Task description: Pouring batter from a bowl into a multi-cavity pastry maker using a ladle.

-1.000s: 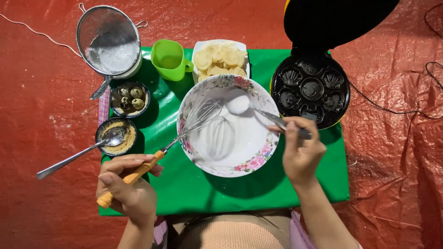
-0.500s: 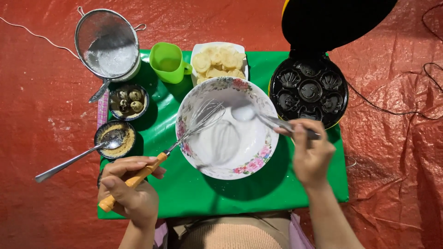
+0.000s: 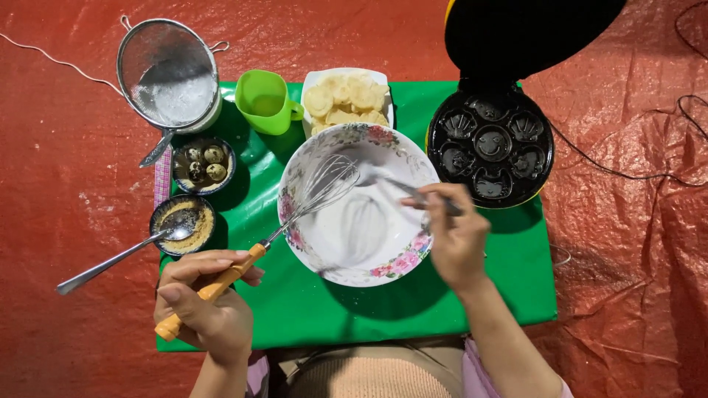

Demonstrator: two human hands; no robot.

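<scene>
Now: my left hand (image 3: 203, 309) closed round orange wooden handle of wire whisk (image 3: 295, 214), head resting in floral-rimmed white bowl (image 3: 295, 184) of pale batter on green tabletop mat (image 3: 516, 273). My right hand (image 3: 456, 236) pinches metal spoon (image 3: 402, 184), its bowl dipped in batter.

- The right hand (image 3: 456, 237) has drawn its metal spoon (image 3: 402, 186) back from the white batter (image 3: 365, 225), its bowl now near the far rim of the flowered ceramic bowl (image 3: 295, 221).
- The wire whisk with the wooden handle (image 3: 295, 214) has tilted slightly.
</scene>
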